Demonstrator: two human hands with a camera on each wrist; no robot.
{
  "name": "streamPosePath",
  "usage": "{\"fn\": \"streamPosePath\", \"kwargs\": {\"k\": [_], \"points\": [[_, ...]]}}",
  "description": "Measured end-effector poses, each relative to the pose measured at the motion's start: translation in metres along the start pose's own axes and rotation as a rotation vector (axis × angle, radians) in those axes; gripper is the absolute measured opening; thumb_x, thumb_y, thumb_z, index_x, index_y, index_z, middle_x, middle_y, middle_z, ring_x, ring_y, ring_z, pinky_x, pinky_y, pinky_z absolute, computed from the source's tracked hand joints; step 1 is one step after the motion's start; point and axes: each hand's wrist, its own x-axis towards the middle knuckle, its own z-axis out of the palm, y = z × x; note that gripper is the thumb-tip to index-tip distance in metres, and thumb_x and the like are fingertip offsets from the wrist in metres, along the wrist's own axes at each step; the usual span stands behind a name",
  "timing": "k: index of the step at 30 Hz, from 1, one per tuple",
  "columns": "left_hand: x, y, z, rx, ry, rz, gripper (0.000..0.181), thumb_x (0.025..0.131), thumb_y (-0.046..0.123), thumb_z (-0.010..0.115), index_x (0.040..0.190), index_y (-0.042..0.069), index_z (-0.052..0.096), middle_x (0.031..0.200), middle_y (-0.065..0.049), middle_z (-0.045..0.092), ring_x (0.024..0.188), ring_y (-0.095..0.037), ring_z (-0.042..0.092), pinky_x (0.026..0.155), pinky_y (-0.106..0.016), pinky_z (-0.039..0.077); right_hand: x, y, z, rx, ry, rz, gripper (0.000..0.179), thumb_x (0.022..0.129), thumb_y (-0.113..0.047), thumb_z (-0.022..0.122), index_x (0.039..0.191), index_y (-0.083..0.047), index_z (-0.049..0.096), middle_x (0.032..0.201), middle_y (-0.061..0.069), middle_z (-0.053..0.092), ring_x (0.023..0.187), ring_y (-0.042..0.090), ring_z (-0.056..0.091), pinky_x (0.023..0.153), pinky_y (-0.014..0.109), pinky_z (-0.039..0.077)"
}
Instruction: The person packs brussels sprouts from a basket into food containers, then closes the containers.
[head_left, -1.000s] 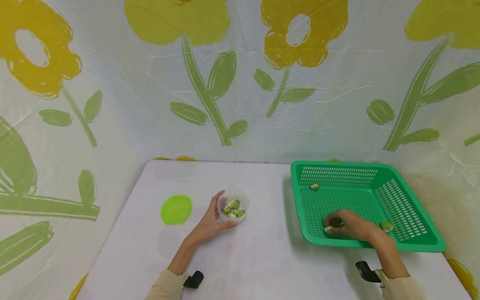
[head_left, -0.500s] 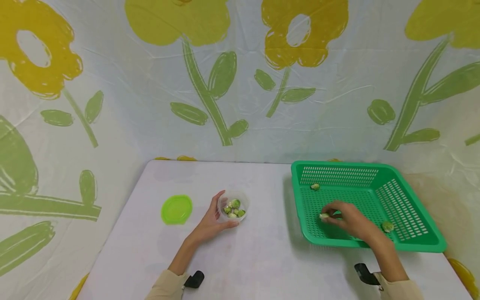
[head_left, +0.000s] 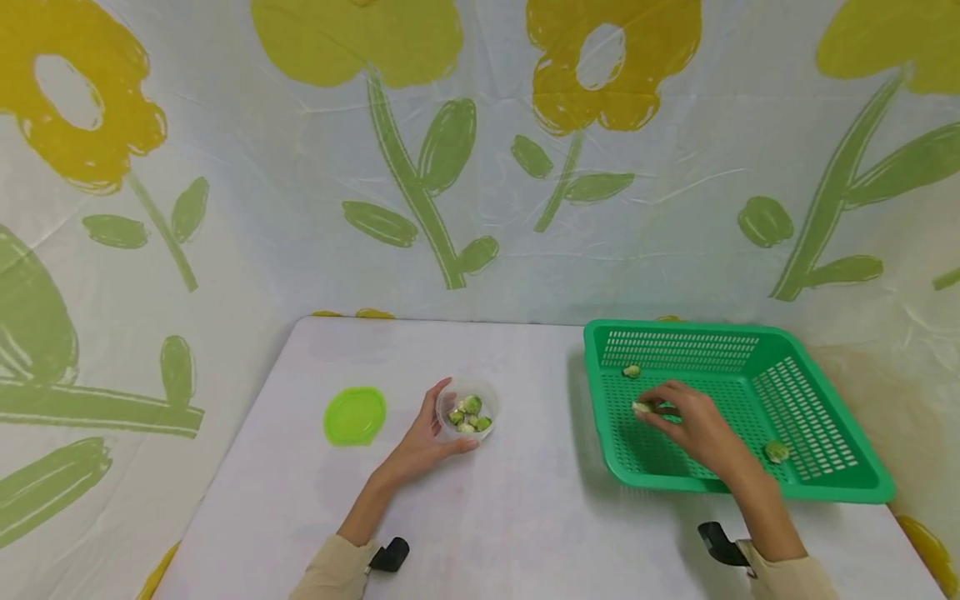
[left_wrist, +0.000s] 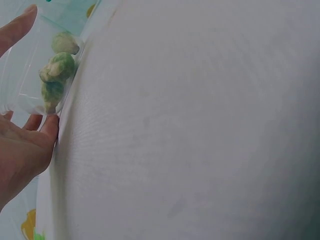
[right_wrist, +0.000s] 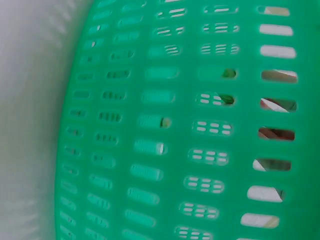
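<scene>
My left hand (head_left: 422, 448) curls round a clear plastic cup (head_left: 491, 400) standing on the table, thumb on the near side and fingers on the far side. Several Brussels sprouts (head_left: 471, 405) lie at the bottom of the cup, and they show through its wall in the left wrist view. Over the green basket (head_left: 765, 483), my right hand (head_left: 693, 423) pinches one small Brussels sprout (head_left: 642, 407) between thumb and fingertips. Two more sprouts lie in the basket, one at the back left and a loose sprout (head_left: 776, 452) near the front right. The basket's slotted wall hides most of the right hand in the right wrist view.
A bright green lid (head_left: 355, 416) lies flat on the white table (head_left: 517, 525), left of the cup. The basket's raised rim stands between the right hand and the cup. A flower-printed cloth (head_left: 525, 258) hangs behind and beside the table.
My right hand has lifted the pinched sprout from the basket's front floor and moved it up, away from me and slightly left. The left hand and cup have stayed in place.
</scene>
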Motion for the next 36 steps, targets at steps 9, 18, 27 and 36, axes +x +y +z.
{"fn": "streamPosePath", "kwargs": {"k": [9,18,27,36], "points": [[0.002,0.000,-0.001,0.005,-0.001,0.003,0.108,0.085,0.026,0.087,0.164,0.030,0.014,0.170,-0.012,0.016,0.156,-0.027,0.017,0.122,-0.059,0.020,0.010,-0.009,0.003,-0.017,0.105,-0.001,0.022,0.082,0.004,0.082,0.102,-0.002,0.074,0.096,0.005,0.066,0.086,0.025,0.068,0.073,0.042,0.062],[0.002,0.001,-0.001,0.007,0.001,-0.001,0.109,0.085,0.027,0.087,0.165,0.027,0.013,0.170,-0.012,0.015,0.156,-0.028,0.016,0.122,-0.059,0.020,0.022,-0.024,0.009,-0.020,0.225,-0.005,0.028,0.078,0.005,0.085,0.102,-0.003,0.075,0.094,0.003,0.065,0.084,0.028,0.073,0.076,0.026,0.059],[0.002,0.000,-0.001,0.003,-0.004,-0.001,0.108,0.085,0.026,0.087,0.164,0.029,0.014,0.170,-0.011,0.013,0.156,-0.027,0.015,0.122,-0.059,0.020,0.034,-0.037,0.019,0.073,0.267,0.019,0.027,0.081,0.005,0.083,0.106,-0.003,0.075,0.097,0.004,0.066,0.091,0.021,0.067,0.084,0.013,0.053],[0.002,0.000,0.000,0.004,-0.004,-0.005,0.109,0.085,0.027,0.087,0.165,0.027,0.013,0.170,-0.011,0.013,0.156,-0.027,0.016,0.122,-0.058,0.020,0.044,-0.048,0.027,0.127,0.267,0.047,0.022,0.086,0.000,0.082,0.106,-0.004,0.075,0.100,0.004,0.065,0.094,0.020,0.068,0.083,0.029,0.059]]}}
